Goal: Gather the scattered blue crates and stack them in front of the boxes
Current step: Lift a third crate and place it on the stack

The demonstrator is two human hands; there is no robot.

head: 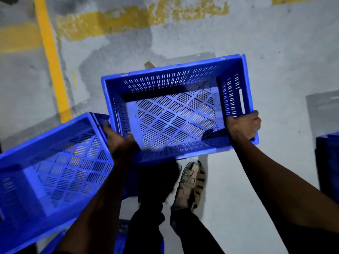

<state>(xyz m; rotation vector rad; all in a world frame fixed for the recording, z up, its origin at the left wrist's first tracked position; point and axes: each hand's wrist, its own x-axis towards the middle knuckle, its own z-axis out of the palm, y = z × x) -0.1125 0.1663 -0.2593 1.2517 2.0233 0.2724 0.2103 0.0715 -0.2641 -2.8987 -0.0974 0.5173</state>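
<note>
While both hands carry one blue crate (176,110) at centre frame, left hand (119,142) and right hand (244,125) each with a curled grip on its near rim, I'd say it's midway: another crate (55,165) lower left, no boxes visible.

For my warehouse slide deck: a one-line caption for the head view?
Left hand and right hand carry an empty blue crate above the floor beside a second crate.
</note>
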